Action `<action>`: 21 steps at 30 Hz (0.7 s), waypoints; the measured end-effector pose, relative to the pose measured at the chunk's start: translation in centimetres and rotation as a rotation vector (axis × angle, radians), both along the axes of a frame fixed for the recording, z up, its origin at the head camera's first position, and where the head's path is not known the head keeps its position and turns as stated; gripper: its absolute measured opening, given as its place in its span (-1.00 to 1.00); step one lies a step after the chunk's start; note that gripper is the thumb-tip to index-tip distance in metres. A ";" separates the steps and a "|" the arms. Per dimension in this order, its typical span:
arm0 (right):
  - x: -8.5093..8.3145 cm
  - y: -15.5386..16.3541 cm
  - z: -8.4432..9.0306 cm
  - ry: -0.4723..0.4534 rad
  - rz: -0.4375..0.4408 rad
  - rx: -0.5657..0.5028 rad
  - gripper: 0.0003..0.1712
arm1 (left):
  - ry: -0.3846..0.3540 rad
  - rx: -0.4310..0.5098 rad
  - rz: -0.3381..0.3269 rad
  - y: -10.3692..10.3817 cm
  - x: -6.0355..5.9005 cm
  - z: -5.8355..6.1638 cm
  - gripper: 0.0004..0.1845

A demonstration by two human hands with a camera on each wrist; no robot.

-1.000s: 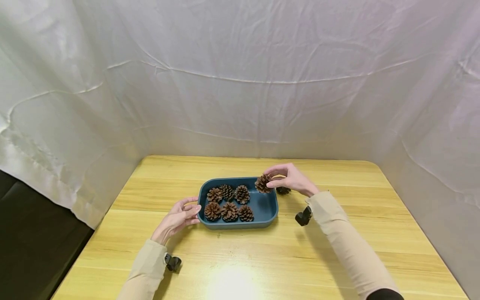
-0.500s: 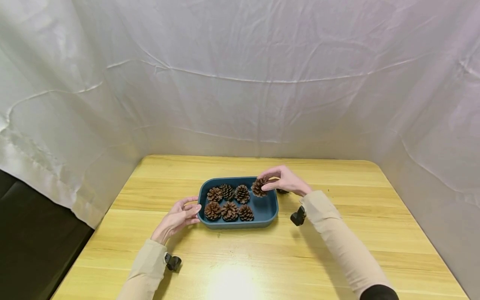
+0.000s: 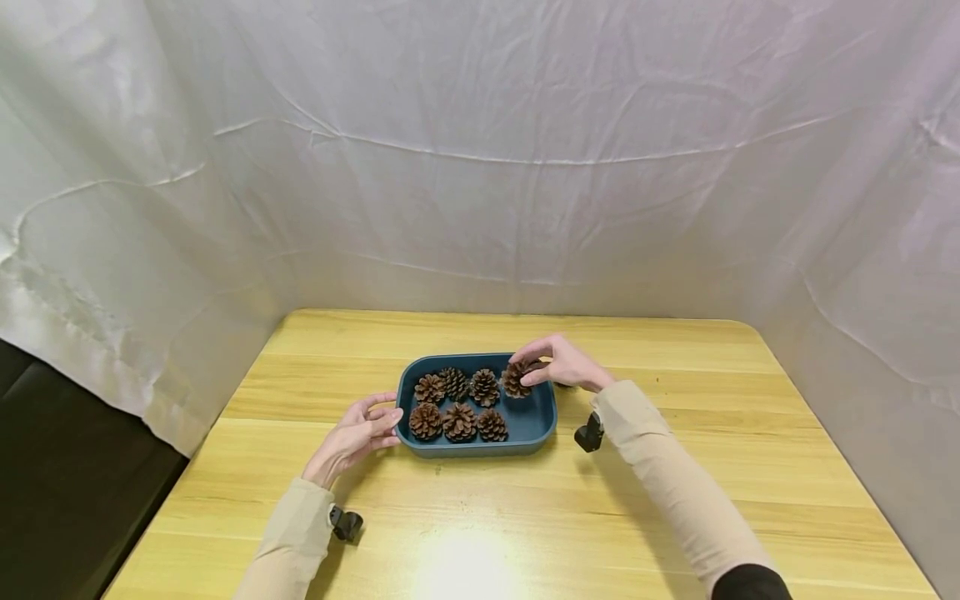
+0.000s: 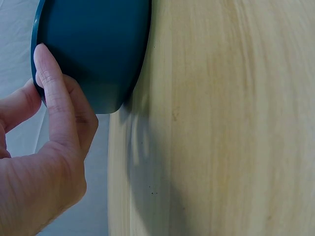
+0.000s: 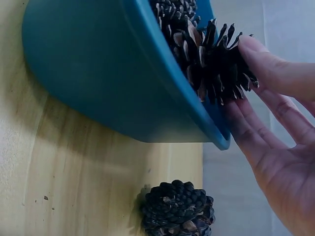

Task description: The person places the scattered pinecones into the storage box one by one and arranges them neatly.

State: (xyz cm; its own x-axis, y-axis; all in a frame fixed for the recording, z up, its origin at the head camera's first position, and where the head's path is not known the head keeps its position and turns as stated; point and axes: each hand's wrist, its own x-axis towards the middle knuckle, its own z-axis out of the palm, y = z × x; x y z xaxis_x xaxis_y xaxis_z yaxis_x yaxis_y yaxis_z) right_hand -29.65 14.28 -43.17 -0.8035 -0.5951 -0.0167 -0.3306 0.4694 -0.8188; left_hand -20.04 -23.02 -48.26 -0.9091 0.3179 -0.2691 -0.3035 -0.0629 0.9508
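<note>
A blue rectangular tray (image 3: 480,451) with rounded corners stands on the table, several brown pine cones (image 3: 459,423) lying in two rows toward its left. My left hand (image 3: 358,435) grips the tray's left end; in the left wrist view a finger and thumb pinch its rim (image 4: 35,34). Over the back right part of the tray, my right hand (image 3: 562,364) pinches a pine cone (image 3: 515,381) between thumb and fingers. The right wrist view shows that held pine cone (image 5: 216,64) at the level of the rim, beside others in the tray.
Outside the tray's right end, another pine cone (image 5: 178,209) lies on the wooden table (image 3: 675,467), mostly hidden behind my right hand in the head view. A pale cloth (image 3: 517,167) hangs around the table, and a dark surface (image 3: 67,483) lies off its left edge.
My right hand has moved left and lower with its pine cone, from the tray's back right rim to inside the outline of the tray. The left hand and tray have stayed put.
</note>
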 end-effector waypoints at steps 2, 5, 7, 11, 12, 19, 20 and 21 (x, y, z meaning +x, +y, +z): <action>0.1 -0.1 -0.1 0.008 -0.006 0.021 -0.59 | 0.002 0.001 0.000 0.0 0.0 0.0 -0.34; 0.1 -0.2 -0.2 0.023 -0.002 0.046 -0.58 | 0.001 0.001 -0.001 0.0 0.0 0.0 -0.35; 0.1 -0.3 -0.3 0.042 0.012 0.057 -0.58 | 0.000 0.000 0.001 0.0 0.0 0.0 -0.35; 0.0 -0.5 -0.3 0.056 0.027 0.072 -0.58 | -0.002 -0.002 0.007 -0.1 0.0 0.0 -0.36; 0.0 -0.6 -0.4 0.054 0.025 0.076 -0.58 | -0.004 -0.004 0.008 0.0 0.0 0.0 -0.36; 0.1 -0.6 -0.4 0.030 0.020 0.073 -0.57 | -0.008 -0.005 0.012 0.1 0.1 -0.1 -0.37; 0.1 -0.6 -0.4 0.028 0.022 0.069 -0.57 | -0.006 -0.006 0.011 0.0 0.1 -0.1 -0.37; 0.1 -0.6 -0.4 0.031 0.026 0.067 -0.57 | -0.004 -0.007 0.010 0.0 0.1 -0.1 -0.37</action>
